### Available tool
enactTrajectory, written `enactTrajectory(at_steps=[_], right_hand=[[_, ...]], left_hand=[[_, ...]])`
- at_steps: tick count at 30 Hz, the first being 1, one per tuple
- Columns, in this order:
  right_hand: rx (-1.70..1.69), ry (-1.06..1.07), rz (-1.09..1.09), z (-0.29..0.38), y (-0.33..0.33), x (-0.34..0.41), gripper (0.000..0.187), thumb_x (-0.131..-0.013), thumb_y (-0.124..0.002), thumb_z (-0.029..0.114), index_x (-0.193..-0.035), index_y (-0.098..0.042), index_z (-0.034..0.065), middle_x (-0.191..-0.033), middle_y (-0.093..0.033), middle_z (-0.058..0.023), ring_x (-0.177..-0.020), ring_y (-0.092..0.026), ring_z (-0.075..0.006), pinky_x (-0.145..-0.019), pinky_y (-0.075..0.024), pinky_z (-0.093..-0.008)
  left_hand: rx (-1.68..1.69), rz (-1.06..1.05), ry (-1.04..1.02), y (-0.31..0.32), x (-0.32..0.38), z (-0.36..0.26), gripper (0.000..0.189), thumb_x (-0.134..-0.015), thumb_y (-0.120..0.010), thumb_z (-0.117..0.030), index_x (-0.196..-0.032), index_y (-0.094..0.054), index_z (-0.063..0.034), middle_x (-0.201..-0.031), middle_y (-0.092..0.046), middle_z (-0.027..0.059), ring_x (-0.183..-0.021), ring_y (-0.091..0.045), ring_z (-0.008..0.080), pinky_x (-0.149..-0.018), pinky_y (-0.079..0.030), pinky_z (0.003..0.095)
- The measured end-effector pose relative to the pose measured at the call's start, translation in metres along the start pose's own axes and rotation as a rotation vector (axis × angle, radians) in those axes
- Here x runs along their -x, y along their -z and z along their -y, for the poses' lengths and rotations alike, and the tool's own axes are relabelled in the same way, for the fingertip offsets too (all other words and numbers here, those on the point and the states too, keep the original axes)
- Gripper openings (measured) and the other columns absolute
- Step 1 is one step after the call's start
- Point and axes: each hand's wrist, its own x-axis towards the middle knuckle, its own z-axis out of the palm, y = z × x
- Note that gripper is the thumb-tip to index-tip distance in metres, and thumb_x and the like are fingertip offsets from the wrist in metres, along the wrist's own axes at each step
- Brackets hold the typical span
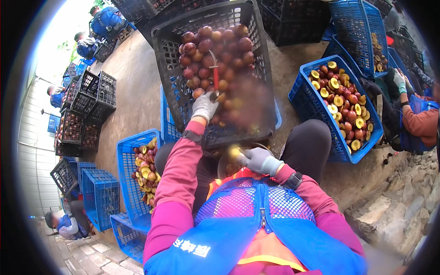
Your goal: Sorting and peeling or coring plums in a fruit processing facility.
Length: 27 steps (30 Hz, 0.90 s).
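My left hand (205, 107), in a pale glove, reaches over the near left part of a black plastic crate (168, 86) of whole red plums (206, 44). At its fingertips is the lower end of a red-handled tool with a curved metal blade (216, 77), which points away from me over the fruit. A cut piece of plum (221, 98) shows beside these fingers. My right hand (259, 160), gloved in grey, is close to my body and grips a blurred yellow plum piece (234, 152). Below it a round basin (222, 168) is partly hidden between my knees. A blur covers the crate's right side.
Blue crates of halved plums stand at my right (352, 160) and left (122, 165). Empty-looking blue crates (99, 199) and stacked black crates (87, 92) line the left. Another person (421, 120) sits at the right. Rough stones (388, 213) lie at lower right.
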Motion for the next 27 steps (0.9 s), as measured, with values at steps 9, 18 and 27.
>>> enactTrajectory(at_steps=[9,18,27], right_hand=[[0.287,-0.139,-0.174,0.009,0.013,0.003,0.047,-0.108,-0.048,0.047,-0.120,-0.073,0.0089,-0.112,-0.078,-0.0222,-0.104,-0.074,-0.0433,-0.095,-0.0556,-0.0541],[-0.242,-0.032,-0.456,0.030,0.026,-0.015,0.044,-0.112,-0.052,0.046,-0.117,-0.073,0.0075,-0.107,-0.076,-0.0255,-0.102,-0.071,-0.0474,-0.092,-0.0545,-0.0536],[0.041,0.026,-0.491,0.027,0.008,-0.017,0.051,-0.113,-0.049,0.048,-0.108,-0.072,0.0032,-0.102,-0.076,-0.0274,-0.101,-0.071,-0.0492,-0.091,-0.0536,-0.0559]], left_hand=[[-0.281,0.112,0.123,-0.050,-0.032,0.017,0.051,-0.096,-0.074,-0.031,-0.142,-0.061,-0.0135,-0.131,-0.071,0.0140,-0.121,-0.071,0.0351,-0.098,-0.056,0.0501],[1.625,0.421,0.210,0.026,0.087,-0.025,0.035,-0.118,-0.047,-0.031,-0.136,-0.066,-0.0073,-0.117,-0.073,0.0062,-0.095,-0.070,0.0177,-0.088,-0.060,0.0341],[1.247,0.130,-0.163,0.022,0.169,-0.069,0.042,-0.097,-0.075,-0.017,-0.135,-0.066,-0.0027,-0.120,-0.073,0.0086,-0.109,-0.071,0.0209,-0.099,-0.056,0.0348]])
